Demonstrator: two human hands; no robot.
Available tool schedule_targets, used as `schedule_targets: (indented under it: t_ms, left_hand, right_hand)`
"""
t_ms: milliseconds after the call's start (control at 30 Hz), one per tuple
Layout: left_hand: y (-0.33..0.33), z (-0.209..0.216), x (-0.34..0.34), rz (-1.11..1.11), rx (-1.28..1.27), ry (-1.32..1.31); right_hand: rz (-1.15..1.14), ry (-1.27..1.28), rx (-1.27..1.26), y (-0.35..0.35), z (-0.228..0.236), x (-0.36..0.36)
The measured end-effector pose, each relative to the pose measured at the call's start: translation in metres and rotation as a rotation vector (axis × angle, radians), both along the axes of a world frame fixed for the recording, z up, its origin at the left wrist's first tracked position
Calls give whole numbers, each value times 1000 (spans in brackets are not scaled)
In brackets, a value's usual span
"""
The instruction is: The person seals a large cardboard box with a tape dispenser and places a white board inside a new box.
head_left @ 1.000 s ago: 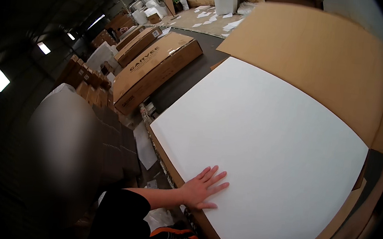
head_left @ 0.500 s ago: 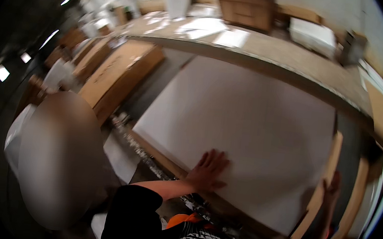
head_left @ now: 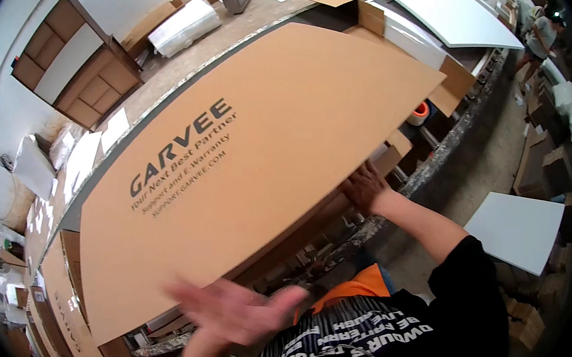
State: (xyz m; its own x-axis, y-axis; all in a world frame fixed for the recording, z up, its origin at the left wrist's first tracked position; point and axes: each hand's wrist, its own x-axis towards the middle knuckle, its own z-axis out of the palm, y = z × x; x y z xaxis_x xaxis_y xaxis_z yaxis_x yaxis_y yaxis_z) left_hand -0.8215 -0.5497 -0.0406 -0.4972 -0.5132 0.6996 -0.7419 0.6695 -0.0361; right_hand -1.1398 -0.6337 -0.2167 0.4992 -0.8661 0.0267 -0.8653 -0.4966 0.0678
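Note:
A broad brown cardboard panel (head_left: 291, 130) with dark print lies across the work surface in front of me, like the closed top flap of a large flat carton. My left hand (head_left: 237, 309) is over its near left edge, smeared by motion, with fingers and thumb apart and nothing in them. Beside the panel's near right edge is my right hand (head_left: 366, 187), its fingers stretched against the carton's side just under the overhanging edge. The fingertips are partly in shadow. Past this hand, an orange-and-white tape roll (head_left: 419, 114) sits near the carton's right end.
White panels (head_left: 449, 18) rest at the far right end of the line. Another white panel (head_left: 514, 230) is low down on my right. A ledge with a wrapped white bundle (head_left: 185, 27) runs along the wall. More cartons (head_left: 64, 295) stand at the left. A person (head_left: 541, 34) is in the distance.
The white sheet under my left hand is now covered by the brown cardboard panel. My view has swung right. My left hand has lifted off; my right hand is at the carton's near edge.

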Motion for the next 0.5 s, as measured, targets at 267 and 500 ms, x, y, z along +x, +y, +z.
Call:
schedule_targets:
  t_ms: [267, 500]
  left_hand:
    - [-43, -106, 16, 224, 875, -548]
    - [-42, -141, 19, 299, 786, -625]
  right_hand:
    - [-191, 4, 276, -1, 1, 20]
    - [-292, -76, -99, 31, -17, 29]
